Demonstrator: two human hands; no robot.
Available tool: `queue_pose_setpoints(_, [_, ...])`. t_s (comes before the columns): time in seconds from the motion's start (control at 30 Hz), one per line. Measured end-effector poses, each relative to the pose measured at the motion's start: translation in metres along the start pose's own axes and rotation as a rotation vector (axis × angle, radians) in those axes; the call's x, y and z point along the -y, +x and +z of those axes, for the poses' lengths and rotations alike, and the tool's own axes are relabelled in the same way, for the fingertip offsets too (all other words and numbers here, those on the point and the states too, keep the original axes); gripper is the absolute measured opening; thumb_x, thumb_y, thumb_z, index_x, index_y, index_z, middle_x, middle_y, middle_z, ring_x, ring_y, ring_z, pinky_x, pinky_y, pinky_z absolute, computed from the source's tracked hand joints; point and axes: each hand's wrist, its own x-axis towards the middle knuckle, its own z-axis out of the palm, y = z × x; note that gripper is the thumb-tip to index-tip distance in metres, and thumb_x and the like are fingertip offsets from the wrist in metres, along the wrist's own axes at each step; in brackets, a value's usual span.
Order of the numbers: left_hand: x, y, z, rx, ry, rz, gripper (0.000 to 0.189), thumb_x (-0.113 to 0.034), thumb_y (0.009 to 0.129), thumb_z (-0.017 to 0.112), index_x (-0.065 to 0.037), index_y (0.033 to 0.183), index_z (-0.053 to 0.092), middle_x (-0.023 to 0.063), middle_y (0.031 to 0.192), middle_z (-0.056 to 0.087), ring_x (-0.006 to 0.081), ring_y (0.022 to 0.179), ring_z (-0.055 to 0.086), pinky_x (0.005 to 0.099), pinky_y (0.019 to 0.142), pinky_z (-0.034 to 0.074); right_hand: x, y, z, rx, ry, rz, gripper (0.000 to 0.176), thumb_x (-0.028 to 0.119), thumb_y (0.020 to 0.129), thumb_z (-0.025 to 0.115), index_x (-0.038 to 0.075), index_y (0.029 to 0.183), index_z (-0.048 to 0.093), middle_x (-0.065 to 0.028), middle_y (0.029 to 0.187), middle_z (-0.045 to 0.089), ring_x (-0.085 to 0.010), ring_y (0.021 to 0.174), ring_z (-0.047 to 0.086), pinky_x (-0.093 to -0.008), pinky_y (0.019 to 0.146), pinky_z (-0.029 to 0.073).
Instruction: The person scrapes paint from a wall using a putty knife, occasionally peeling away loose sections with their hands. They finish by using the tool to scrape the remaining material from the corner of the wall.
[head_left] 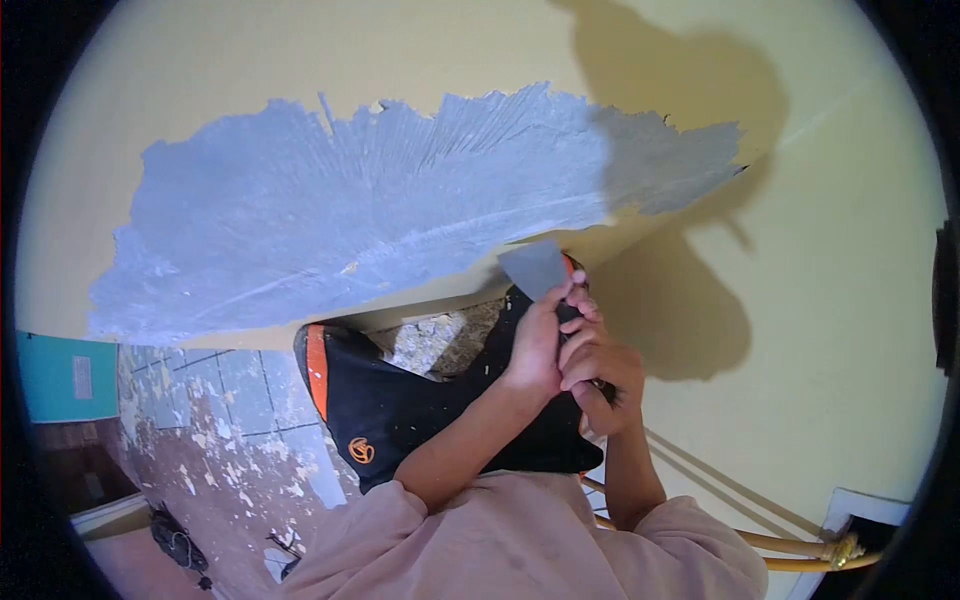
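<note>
A putty knife [535, 267] with a wide flat grey blade is in front of me, its blade pointing up and left toward the wall. My left hand [540, 340] is closed at the base of the blade, fingertips along its right edge. Lower and to the right, my right hand [605, 375] is wrapped round the handle, which is mostly hidden by the fingers. Just beyond the blade is the lower edge of a bare grey patch [370, 200] on the wall, where the cream paint is gone and the border is ragged.
Cream painted wall [830, 280] surrounds the patch, with my shadow on its right side. My dark trousered legs [420, 400] are bent below. Paint flakes litter the tiled floor [235, 400] at left. A yellow pole [800, 545] and a wall opening are at lower right.
</note>
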Motion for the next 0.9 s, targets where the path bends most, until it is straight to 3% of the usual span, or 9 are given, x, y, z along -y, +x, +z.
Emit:
queue_pose_setpoints(0.1, [0.018,0.016,0.001,0.207,-0.119,-0.129,0.015,-0.020,0.092,0.045,-0.006,0.086,0.047,0.0037,0.073,0.050,0.0125,0.062,0.050,0.0247,0.058,0.045,0.017,0.001,-0.007,-0.097,-0.123,0.079,0.008,-0.001,0.062,0.056,0.002,0.069,0.059,-0.0100,0.067,0.058,-0.0251,0.066,0.058,-0.0411,0.081,0.045])
queue_pose_setpoints(0.23, [0.022,0.009,0.039,-0.145,0.013,0.064,0.017,-0.020,0.092,0.044,-0.005,0.085,0.047,0.0046,0.072,0.051,0.0077,0.054,0.045,0.0189,0.052,0.040,0.032,0.014,-0.016,-0.265,-0.187,0.145,0.013,0.008,0.079,0.053,-0.002,0.073,0.057,-0.0049,0.062,0.056,-0.0141,0.059,0.052,-0.0351,0.072,0.045])
queue_pose_setpoints(0.3, [0.019,0.007,0.043,-0.020,0.271,0.079,0.015,-0.018,0.092,0.041,-0.007,0.083,0.047,0.0037,0.071,0.051,0.0072,0.053,0.043,0.0185,0.045,0.036,0.042,0.023,-0.008,-0.384,-0.121,0.577,0.011,0.006,0.080,0.055,-0.002,0.076,0.061,-0.0072,0.060,0.057,-0.0139,0.057,0.055,-0.0328,0.079,0.046])
queue_pose_setpoints(0.33, [0.019,0.015,0.041,-0.047,0.178,0.047,0.014,-0.018,0.091,0.041,-0.008,0.085,0.049,0.0023,0.069,0.049,0.0076,0.052,0.042,0.0181,0.038,0.030,0.030,0.021,-0.009,-0.339,-0.235,0.475,0.016,0.008,0.084,0.055,-0.004,0.076,0.061,-0.0051,0.056,0.055,-0.0092,0.053,0.052,-0.0254,0.062,0.046])
queue_pose_setpoints(0.47, [0.010,0.008,0.044,-0.022,0.139,0.089,0.016,-0.018,0.091,0.042,-0.007,0.096,0.052,-0.0019,0.067,0.043,0.0066,0.055,0.040,0.0183,0.044,0.032,0.043,0.039,-0.002,-0.540,-0.028,0.603,0.018,0.009,0.085,0.054,-0.005,0.076,0.062,-0.0060,0.056,0.056,-0.0094,0.052,0.051,-0.0242,0.056,0.044])
queue_pose_setpoints(0.67, [0.004,0.020,0.030,-0.050,-0.154,-0.020,0.016,-0.013,0.093,0.040,-0.005,0.105,0.048,-0.0064,0.064,0.039,0.0042,0.050,0.038,0.0188,0.045,0.033,0.092,0.038,-0.008,-0.619,-0.459,0.116,0.028,0.018,0.086,0.052,0.002,0.064,0.057,-0.0047,0.047,0.050,-0.0137,0.044,0.051,-0.0371,0.063,0.048])
queue_pose_setpoints(0.73, [0.000,0.021,0.027,-0.010,-0.161,-0.034,0.018,-0.014,0.094,0.037,-0.005,0.105,0.048,-0.0070,0.064,0.037,0.0036,0.048,0.035,0.0200,0.045,0.031,0.103,0.042,-0.017,-0.611,-0.352,-0.100,0.035,0.014,0.089,0.039,0.010,0.054,0.035,-0.0006,0.043,0.029,-0.0121,0.039,0.036,-0.0449,0.074,0.043])
queue_pose_setpoints(0.83, [0.002,0.014,0.034,0.055,-0.159,-0.062,0.018,-0.012,0.093,0.036,-0.005,0.106,0.047,-0.0069,0.063,0.038,0.0041,0.048,0.035,0.0202,0.044,0.031,0.110,0.040,-0.019,-0.610,-0.178,-0.203,0.037,0.016,0.085,0.050,0.010,0.051,0.036,0.0012,0.039,0.035,-0.0112,0.033,0.039,-0.0308,0.049,0.038])
queue_pose_setpoints(0.9, [-0.003,0.019,0.035,0.039,-0.188,-0.056,0.016,-0.011,0.092,0.038,-0.005,0.105,0.047,-0.0070,0.061,0.038,0.0041,0.046,0.036,0.0197,0.043,0.032,0.115,0.037,-0.021,-0.498,-0.041,-0.183,0.037,0.018,0.084,0.042,0.014,0.052,0.025,-0.0006,0.043,0.022,-0.0085,0.041,0.021,-0.0321,0.055,0.022])
